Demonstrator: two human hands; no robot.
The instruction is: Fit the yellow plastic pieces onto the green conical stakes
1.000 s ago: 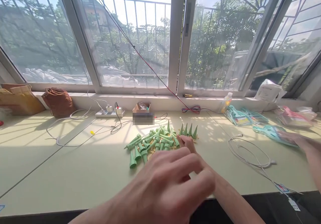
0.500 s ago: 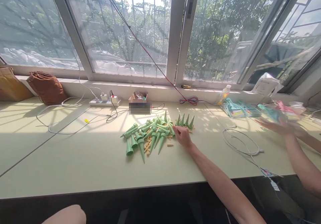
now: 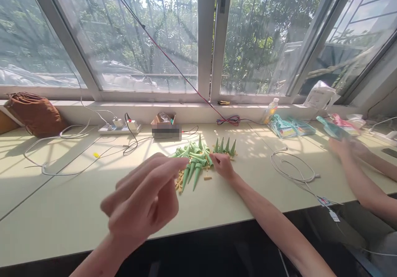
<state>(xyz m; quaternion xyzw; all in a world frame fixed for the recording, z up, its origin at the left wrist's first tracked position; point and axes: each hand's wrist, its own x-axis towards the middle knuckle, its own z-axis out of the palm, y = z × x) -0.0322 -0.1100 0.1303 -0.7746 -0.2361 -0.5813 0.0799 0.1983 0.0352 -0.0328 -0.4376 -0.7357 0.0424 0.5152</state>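
The right hand [image 3: 224, 166] is at the green spikes' [image 3: 198, 160] right edge.

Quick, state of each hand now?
Left hand: partly curled, hold cannot be told.
Right hand: curled beside the green cones, hold cannot be told.

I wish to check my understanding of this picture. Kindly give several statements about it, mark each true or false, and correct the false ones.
1. The left hand is nearer to the camera than the right hand. True.
2. The right hand is beside the green spikes. True.
3. All the green spikes lie flat. False: several stand point-up.
4. The brown bundle is left of the power strip. True.
5. The power strip is right of the green spikes. False: it is left of them.
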